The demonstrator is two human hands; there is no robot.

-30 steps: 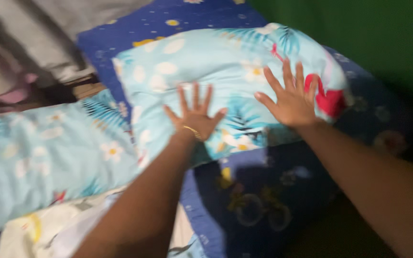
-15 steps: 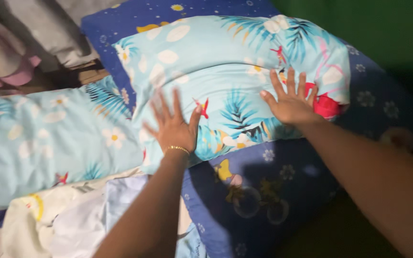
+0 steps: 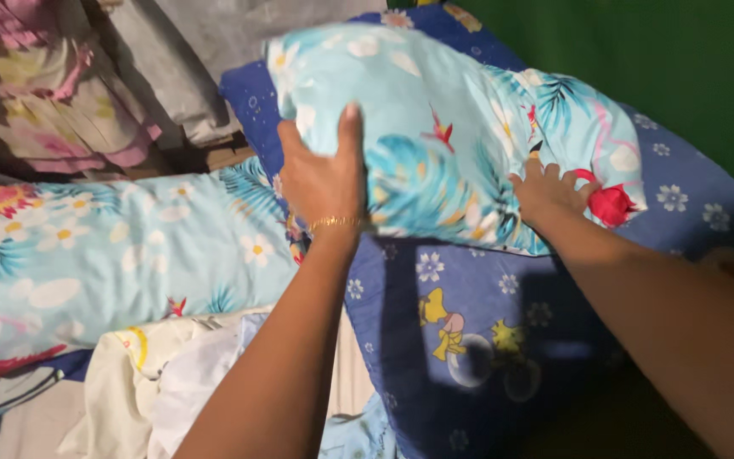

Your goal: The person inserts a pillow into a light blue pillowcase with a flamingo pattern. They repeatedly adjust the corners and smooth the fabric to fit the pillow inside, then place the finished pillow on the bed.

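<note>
While a second light-blue floral pillow (image 3: 121,246) lay flat at far left, with crumpled pale sheets (image 3: 172,374) below it, the left hand (image 3: 320,183) (gold bracelet at wrist) gripped the lifted floral pillow (image 3: 435,127) by its left edge, thumb on top. That pillow sat tilted over a dark blue cartoon-print cover (image 3: 460,340). The right hand (image 3: 547,194) clutched its lower right edge, fingers dug in.

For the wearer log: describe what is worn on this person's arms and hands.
Both forearms are bare, with no sleeves in view. The left hand has a thin gold-coloured bracelet at the wrist. The right hand shows no glove, and its wrist looks bare. No rings can be made out on either hand.
</note>
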